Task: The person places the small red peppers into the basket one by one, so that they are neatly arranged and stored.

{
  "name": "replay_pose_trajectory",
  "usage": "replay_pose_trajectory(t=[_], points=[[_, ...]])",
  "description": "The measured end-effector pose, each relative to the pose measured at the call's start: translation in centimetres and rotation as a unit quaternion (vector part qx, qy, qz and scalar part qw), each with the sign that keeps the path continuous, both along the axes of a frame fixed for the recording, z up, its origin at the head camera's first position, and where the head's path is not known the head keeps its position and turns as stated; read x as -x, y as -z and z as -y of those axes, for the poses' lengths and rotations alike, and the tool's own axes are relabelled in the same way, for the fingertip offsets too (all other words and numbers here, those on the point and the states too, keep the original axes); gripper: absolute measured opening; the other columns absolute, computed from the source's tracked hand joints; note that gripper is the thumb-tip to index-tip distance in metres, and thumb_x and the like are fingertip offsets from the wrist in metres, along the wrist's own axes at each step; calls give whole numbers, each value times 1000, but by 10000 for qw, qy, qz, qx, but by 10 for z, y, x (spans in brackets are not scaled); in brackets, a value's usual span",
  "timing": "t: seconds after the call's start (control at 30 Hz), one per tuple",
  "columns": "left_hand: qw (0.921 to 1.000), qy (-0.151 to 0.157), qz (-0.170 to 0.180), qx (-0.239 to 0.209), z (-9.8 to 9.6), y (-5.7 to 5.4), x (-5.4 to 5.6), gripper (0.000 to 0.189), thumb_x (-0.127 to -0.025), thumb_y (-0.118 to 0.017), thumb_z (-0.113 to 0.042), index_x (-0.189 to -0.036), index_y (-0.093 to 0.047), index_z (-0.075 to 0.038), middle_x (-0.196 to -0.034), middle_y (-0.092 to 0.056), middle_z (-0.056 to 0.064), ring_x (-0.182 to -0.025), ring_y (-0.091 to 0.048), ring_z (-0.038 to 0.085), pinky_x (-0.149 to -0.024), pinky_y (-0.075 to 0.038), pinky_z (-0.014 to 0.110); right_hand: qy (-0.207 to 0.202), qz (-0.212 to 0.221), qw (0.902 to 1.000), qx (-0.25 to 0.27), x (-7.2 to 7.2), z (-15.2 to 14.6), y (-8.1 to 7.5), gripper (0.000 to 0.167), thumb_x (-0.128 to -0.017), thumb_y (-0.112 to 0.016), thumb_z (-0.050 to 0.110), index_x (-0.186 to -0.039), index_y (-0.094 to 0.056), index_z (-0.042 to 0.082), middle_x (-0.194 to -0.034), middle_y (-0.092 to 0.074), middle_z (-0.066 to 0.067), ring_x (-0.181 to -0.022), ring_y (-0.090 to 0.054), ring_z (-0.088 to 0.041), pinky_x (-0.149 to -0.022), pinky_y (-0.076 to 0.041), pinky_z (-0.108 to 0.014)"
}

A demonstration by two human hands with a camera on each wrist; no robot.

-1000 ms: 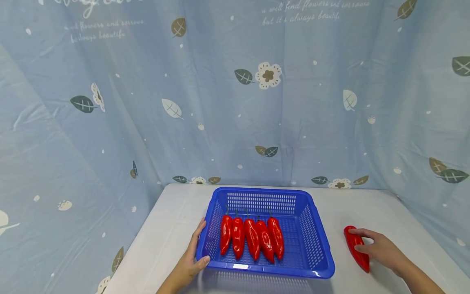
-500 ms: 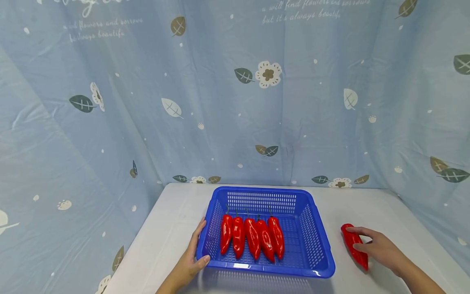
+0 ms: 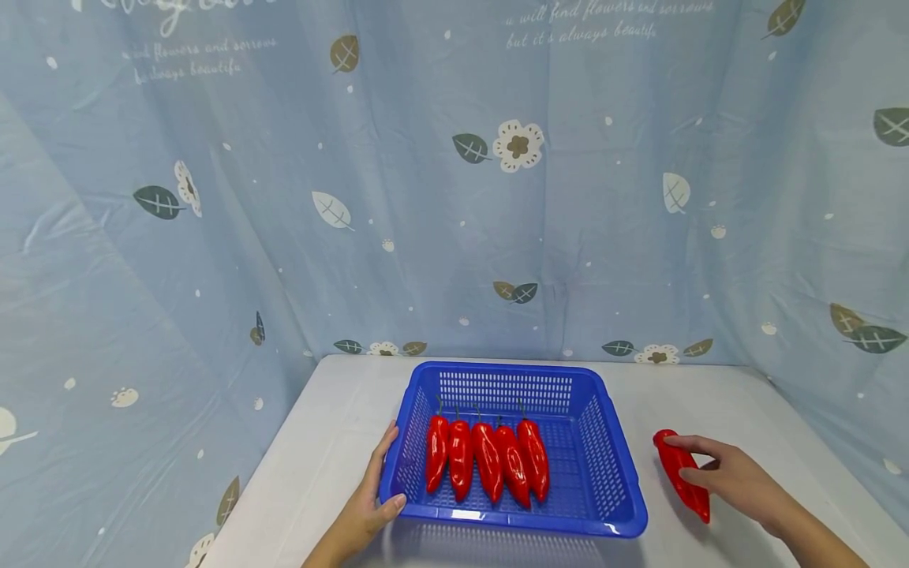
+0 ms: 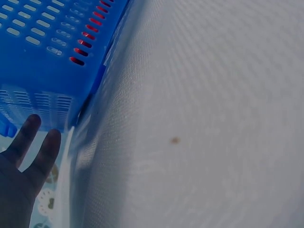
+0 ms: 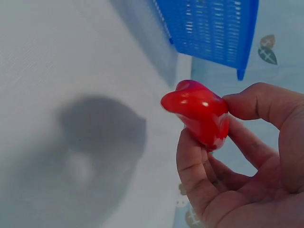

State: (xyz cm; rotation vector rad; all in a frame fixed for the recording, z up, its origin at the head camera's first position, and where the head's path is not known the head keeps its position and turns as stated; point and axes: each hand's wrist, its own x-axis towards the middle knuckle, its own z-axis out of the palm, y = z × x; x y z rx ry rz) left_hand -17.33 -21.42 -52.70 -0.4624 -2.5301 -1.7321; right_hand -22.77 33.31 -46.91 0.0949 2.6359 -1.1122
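My right hand [image 3: 731, 477] pinches a glossy red pepper [image 3: 679, 476] between thumb and fingers, to the right of the blue basket [image 3: 525, 521]. In the right wrist view the pepper [image 5: 199, 111] points its tip toward the camera, and its shadow falls apart from it on the table. My left hand [image 3: 368, 505] is at the basket's front left corner, its thumb at the front rim and its fingers extended along the left side. Straight, spread fingers [image 4: 46, 154] show beside the basket wall [image 4: 52, 71] in the left wrist view. Several red peppers [image 3: 488, 461] lie side by side inside the basket.
A white-covered table [image 3: 341, 402] bears the basket. Behind and around it hangs a blue curtain [image 3: 412, 166] with leaf and flower prints. Bare basket floor [image 3: 568, 457] shows to the right of the peppers inside.
The red pepper in my right hand has shifted slightly left and up in the head view, toward the basket. My left hand and the basket have stayed in place.
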Motion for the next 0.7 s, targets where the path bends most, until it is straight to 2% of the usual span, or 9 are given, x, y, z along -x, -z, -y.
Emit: replay_pose_trajectory(t=[0.27,0.7], points=[[9998,-69,166,-15,-1,-1,-1,92,-88,-62,-25,-164,-9,-31,-171,2,13,-151,-6,53,-104,-25,80,51,-55,9999,81,-6,4,-13,72,-84,-81,20,-143,-49,-5,-129,-50,-36,-103,-57,-34,-72,-62,-42],[10000,-39,48,24,0,-1,-1,94,-88,-63,-24,-164,-9,-31,-171,2,12,-150,-7,54,-103,-24,81,-23,-152,9994,313,-11,10,-27,65,-88,-76,17,-144,-50,-4,-125,-56,-29,-100,-58,-29,-72,-62,-42]])
